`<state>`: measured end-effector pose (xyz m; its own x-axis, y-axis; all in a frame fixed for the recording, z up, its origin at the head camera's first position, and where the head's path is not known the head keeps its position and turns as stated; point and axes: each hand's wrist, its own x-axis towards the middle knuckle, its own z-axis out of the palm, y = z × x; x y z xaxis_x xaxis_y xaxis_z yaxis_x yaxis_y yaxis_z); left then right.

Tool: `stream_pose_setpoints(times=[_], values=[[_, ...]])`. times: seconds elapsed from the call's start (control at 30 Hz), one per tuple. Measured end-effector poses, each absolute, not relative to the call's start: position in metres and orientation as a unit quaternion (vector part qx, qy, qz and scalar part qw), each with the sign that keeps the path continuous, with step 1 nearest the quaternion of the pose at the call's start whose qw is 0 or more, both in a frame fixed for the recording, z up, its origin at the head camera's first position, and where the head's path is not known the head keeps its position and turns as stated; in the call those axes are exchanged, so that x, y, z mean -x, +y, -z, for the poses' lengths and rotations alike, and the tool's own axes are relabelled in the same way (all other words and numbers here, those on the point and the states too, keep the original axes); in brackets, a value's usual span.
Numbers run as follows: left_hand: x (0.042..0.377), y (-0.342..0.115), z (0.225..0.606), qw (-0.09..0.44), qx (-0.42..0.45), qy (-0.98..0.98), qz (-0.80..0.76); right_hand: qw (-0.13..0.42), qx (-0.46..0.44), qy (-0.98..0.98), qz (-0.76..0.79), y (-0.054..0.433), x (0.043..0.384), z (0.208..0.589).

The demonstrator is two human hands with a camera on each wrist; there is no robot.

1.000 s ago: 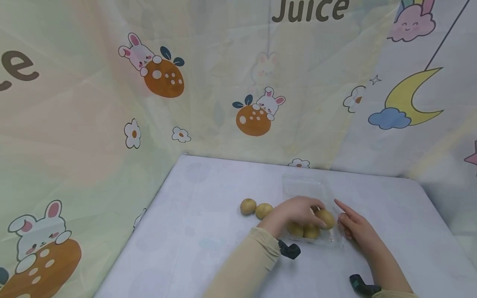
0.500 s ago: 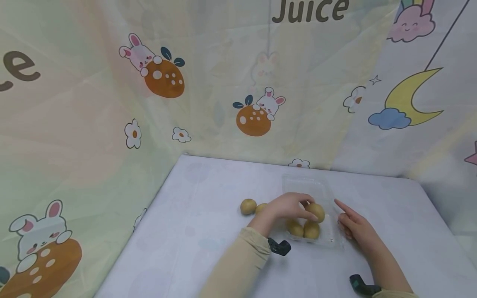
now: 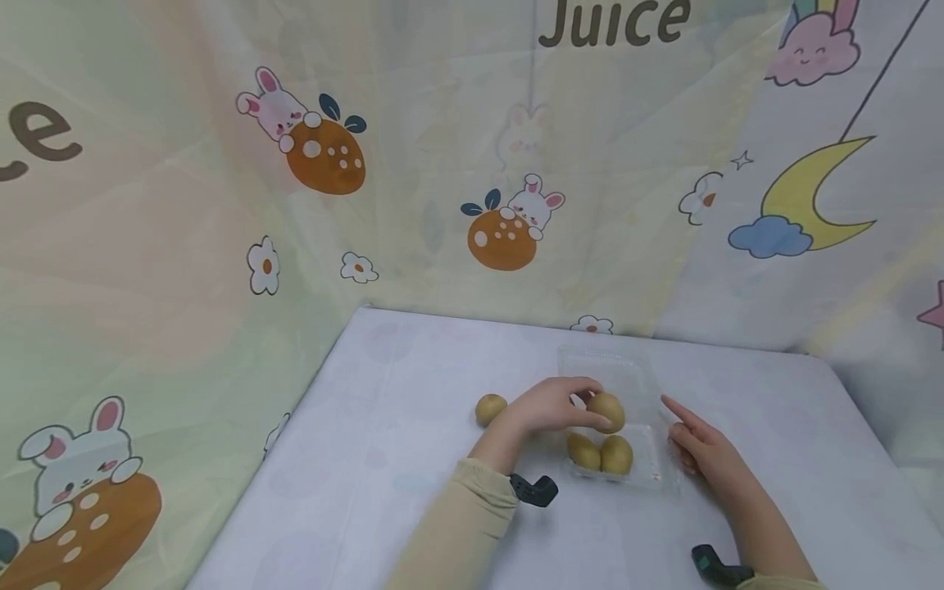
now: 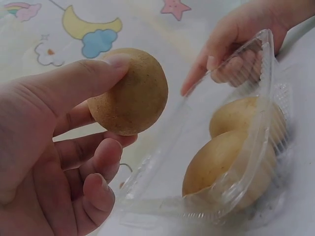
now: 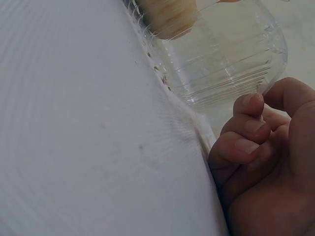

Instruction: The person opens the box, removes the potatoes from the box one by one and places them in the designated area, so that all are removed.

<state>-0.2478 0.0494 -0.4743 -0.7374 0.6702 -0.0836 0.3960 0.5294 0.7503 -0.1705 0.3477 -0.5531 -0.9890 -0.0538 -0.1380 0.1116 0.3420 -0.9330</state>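
Note:
My left hand (image 3: 549, 406) pinches a yellow-brown potato (image 4: 130, 93) between thumb and fingers, above the back left part of a clear plastic box (image 3: 649, 463). In the left wrist view, the potato is beside the box wall, its skin smooth. Two more potatoes (image 3: 616, 455) lie side by side in the front left of the box. My right hand (image 3: 704, 451) stays at the box's right side, index finger stretched out and the other fingers curled. In the right wrist view, its fingertips (image 5: 251, 101) are right at the clear rim.
Another potato (image 3: 490, 410) lies on the white tablecloth (image 3: 354, 492) left of my left hand. The box's clear lid (image 3: 601, 360) spreads open behind it. A printed cloth (image 3: 413, 270) rises at the table's back edge.
My left hand has drawn the potato leftward and slightly back from the box's right part. The hand now hides a second loose potato on the table. My right hand stays put.

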Motion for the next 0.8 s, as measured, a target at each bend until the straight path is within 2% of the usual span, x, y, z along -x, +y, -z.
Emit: stream_pose_setpoints(times=[0.8], values=[[0.253,0.0,0.465,0.159,-0.236,0.859,-0.425,0.068,-0.016,0.815,0.575,0.346,0.17,0.554]])
